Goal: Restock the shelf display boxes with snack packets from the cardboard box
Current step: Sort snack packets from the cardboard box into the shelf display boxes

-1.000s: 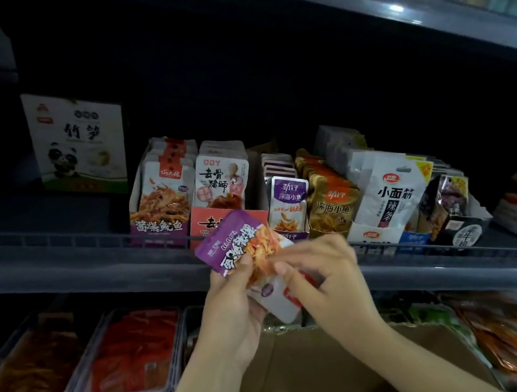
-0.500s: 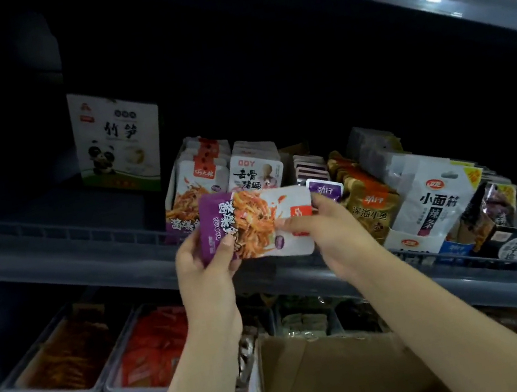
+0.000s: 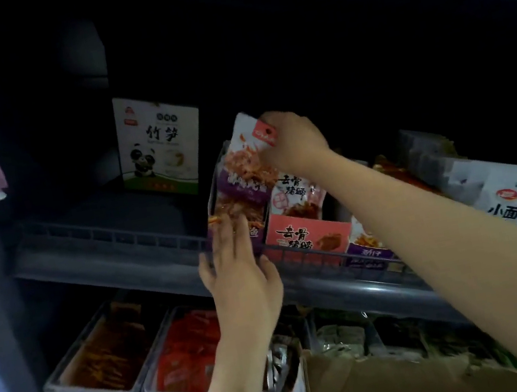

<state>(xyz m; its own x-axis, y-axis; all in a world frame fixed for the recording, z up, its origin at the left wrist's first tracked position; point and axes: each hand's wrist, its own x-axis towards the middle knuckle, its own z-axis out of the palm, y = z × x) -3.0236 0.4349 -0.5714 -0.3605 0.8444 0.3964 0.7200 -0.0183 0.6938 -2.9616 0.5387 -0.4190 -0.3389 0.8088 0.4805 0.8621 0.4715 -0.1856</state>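
Packet: a purple-and-white snack packet (image 3: 241,164) stands upright above the purple display box (image 3: 256,233) on the middle shelf (image 3: 105,252), its lower end already down among the packets in that box.
Long axis: close to vertical, top leaning slightly left; the red-tagged top corner is the highest point.
Right hand: the right hand (image 3: 293,145) reaches in from the right and pinches that top corner, fingers curled round the edge.
Left hand: the left hand (image 3: 238,267) is below, fingers straight and spread, fingertips (image 3: 229,231) against the front of the box and the packets standing in it; it grips nothing.
Which hand is nearer: the right one alone carries the packet; the left is nearer the box front and seems to steady it.
Direction of the coming move: probably straight down along the packet's own length, into the box just under the right hand.
Neighbour: the pink display box (image 3: 308,235) sits touching on the right, so the packet has little room to drift that way.
Supply: the cardboard box (image 3: 401,380) lies low in front, well below both hands, between the two forearms.
Risk: likely the bottom edge catching on packets already inside.
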